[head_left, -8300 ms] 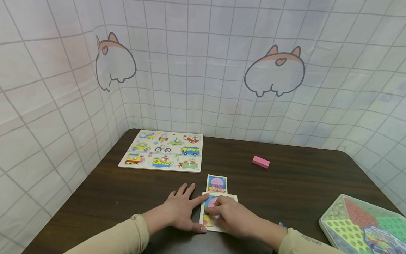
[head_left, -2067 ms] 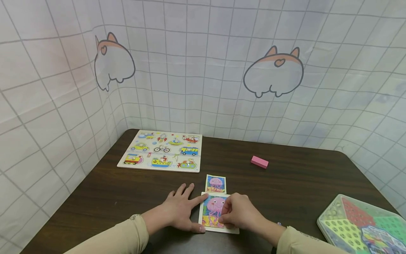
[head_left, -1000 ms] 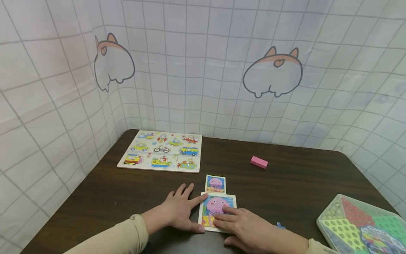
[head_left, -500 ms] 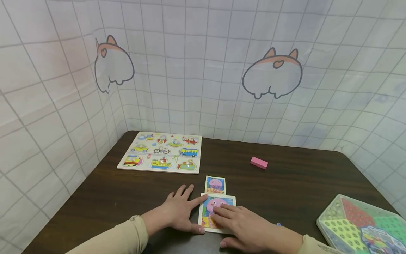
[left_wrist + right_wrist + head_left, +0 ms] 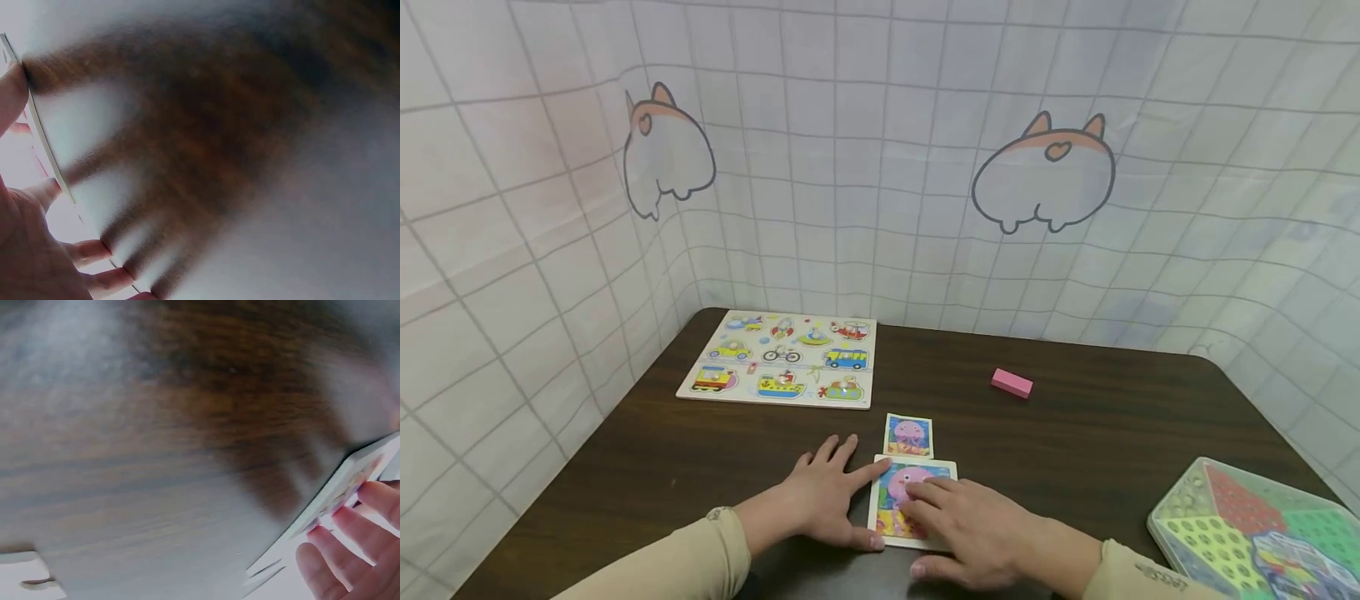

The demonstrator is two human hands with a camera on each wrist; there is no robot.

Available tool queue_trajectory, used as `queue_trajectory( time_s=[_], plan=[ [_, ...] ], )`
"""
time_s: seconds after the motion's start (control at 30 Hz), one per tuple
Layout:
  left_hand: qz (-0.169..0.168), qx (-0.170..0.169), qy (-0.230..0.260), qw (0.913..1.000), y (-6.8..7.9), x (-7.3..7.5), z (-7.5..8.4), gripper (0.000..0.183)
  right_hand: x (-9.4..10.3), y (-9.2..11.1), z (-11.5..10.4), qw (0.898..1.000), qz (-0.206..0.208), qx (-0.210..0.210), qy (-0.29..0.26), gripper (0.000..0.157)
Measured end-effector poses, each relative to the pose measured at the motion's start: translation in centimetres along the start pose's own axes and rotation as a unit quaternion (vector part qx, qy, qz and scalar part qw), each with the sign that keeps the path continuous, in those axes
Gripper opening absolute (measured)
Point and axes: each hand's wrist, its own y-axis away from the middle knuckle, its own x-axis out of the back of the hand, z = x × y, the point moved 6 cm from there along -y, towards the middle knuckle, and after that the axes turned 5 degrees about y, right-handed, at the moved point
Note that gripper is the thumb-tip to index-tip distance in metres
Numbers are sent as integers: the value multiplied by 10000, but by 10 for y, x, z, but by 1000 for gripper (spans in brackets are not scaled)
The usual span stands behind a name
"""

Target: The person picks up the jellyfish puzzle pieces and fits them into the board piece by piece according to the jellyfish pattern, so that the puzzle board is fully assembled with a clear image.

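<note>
A small jigsaw puzzle (image 5: 887,523) in a white frame lies flat near the table's front edge and shows a pink jellyfish. My left hand (image 5: 822,498) is spread on the table at its left side, forefinger on the upper left corner and thumb at the lower left edge. My right hand (image 5: 973,529) lies over the puzzle's right half, its extended fingertips touching the picture and hiding part of it. In the right wrist view, fingers (image 5: 359,531) rest on the puzzle's surface. A jellyfish picture card (image 5: 909,435) lies just beyond the frame.
A vehicle knob puzzle (image 5: 778,360) lies at the back left of the dark table (image 5: 1112,417). A pink block (image 5: 1012,383) sits right of centre. At the right edge is a clear-lidded board game box (image 5: 1247,525). A grid-patterned curtain (image 5: 865,150) surrounds the table.
My right hand pinched at the puzzle earlier, then at its right side; now its fingers lie extended on the picture. My left hand has stayed put.
</note>
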Motion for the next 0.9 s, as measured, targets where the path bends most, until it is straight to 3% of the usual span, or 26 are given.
queue_trajectory(
  time_s=[0.1, 0.3, 0.57, 0.73, 0.9],
  plan=[
    [47, 1, -4, 10000, 1, 1, -1, 93, 0, -1, 1, 10000, 24, 41, -41, 75],
    [87, -27, -12, 10000, 1, 0, 0, 93, 1, -1, 7, 9973, -120, -198, -696, 72],
    [91, -30, -2, 10000, 0, 3, 1, 93, 4, 2, 10, 9991, -216, -227, -284, 70],
    [93, 11, -7, 10000, 1, 2, 0, 93, 6, 1, 18, 9921, -274, -380, -1164, 56],
    [34, 15, 39, 10000, 0, 0, 0, 93, 13, 11, 33, 9788, 239, -527, -1964, 41]
  ],
)
